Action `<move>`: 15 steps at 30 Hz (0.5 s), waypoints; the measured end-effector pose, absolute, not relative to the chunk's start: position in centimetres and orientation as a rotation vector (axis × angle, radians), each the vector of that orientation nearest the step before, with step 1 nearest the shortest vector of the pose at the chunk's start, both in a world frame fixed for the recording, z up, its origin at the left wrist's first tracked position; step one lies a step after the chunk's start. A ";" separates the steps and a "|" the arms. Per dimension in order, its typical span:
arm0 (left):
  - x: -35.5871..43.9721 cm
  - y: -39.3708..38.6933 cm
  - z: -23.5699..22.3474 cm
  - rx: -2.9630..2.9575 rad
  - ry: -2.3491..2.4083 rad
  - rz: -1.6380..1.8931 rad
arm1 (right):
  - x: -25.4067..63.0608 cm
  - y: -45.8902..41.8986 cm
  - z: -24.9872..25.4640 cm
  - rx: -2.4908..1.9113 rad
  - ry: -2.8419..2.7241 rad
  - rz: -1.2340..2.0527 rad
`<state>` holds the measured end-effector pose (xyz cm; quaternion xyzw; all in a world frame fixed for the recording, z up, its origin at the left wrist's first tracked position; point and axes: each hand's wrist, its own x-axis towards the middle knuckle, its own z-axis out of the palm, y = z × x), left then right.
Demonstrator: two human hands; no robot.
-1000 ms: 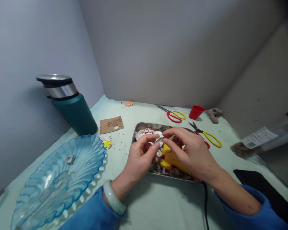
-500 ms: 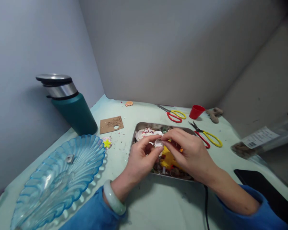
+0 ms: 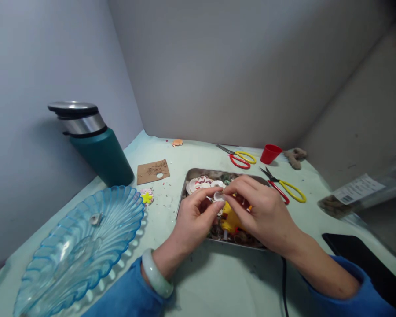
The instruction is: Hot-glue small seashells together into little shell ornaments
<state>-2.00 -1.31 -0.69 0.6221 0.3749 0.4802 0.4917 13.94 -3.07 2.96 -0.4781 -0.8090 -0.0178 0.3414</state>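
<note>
Over a metal tray (image 3: 184, 193) of small mixed bits, both hands meet at a small white disc-like piece (image 3: 219, 197). My left hand (image 3: 197, 215) pinches its left side between thumb and forefinger. From the right, the fingertips of my right hand (image 3: 262, 211) close on its edge; whether they hold something else tiny there I cannot make out. In the tray, white round pieces (image 3: 193, 186) with red specks lie at the back left, and a yellow piece (image 3: 230, 220) lies partly under my right hand.
A blue scalloped dish (image 3: 119, 246) with a small grey piece stands left, below a teal bottle (image 3: 102, 154). Cardboard (image 3: 147, 172) lies behind. Two scissors (image 3: 240, 159), a red cup (image 3: 270, 154) and a plastic bag (image 3: 359, 191) are at the right, with a black flat object (image 3: 359, 259) nearer.
The white piece has tilted slightly between my fingertips, and the right fingers have shifted a little. Everything else stays in place.
</note>
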 end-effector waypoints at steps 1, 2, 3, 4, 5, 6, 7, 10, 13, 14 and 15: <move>-2.0 -1.3 -0.7 1.514 0.911 1.168 | 13.9 -3.1 3.0 -1.252 -2.103 -0.037; -2.0 -1.3 -0.8 1.516 0.911 1.169 | 13.9 -3.1 3.0 -1.258 -2.102 -0.035; -2.0 -1.3 -0.8 1.520 0.911 1.170 | 13.8 -3.1 3.0 -1.263 -2.105 -0.038; -2.0 -1.2 -0.9 1.524 0.910 1.171 | 13.8 -3.2 3.0 -1.266 -2.110 -0.046; -2.0 -1.2 -0.9 1.529 0.909 1.171 | 13.8 -3.2 3.0 -1.268 -2.117 -0.058; -2.1 -1.2 -0.9 1.534 0.909 1.171 | 13.9 -3.2 2.9 -1.271 -2.126 -0.076; -2.1 -1.2 -1.0 1.540 0.910 1.171 | 13.9 -3.3 2.9 -1.275 -2.138 -0.099; -2.1 -1.2 -1.0 1.561 0.916 1.172 | 13.8 -3.3 2.7 -1.288 -2.163 -0.200; -2.1 -1.2 -1.0 1.575 0.925 1.170 | 13.6 -3.4 2.5 -1.310 -2.187 -0.301; -2.1 -1.2 -1.0 1.574 0.928 1.169 | 13.5 -3.4 2.5 -1.318 -2.194 -0.326; -2.1 -1.2 -1.1 1.572 0.930 1.168 | 13.5 -3.4 2.4 -1.328 -2.200 -0.345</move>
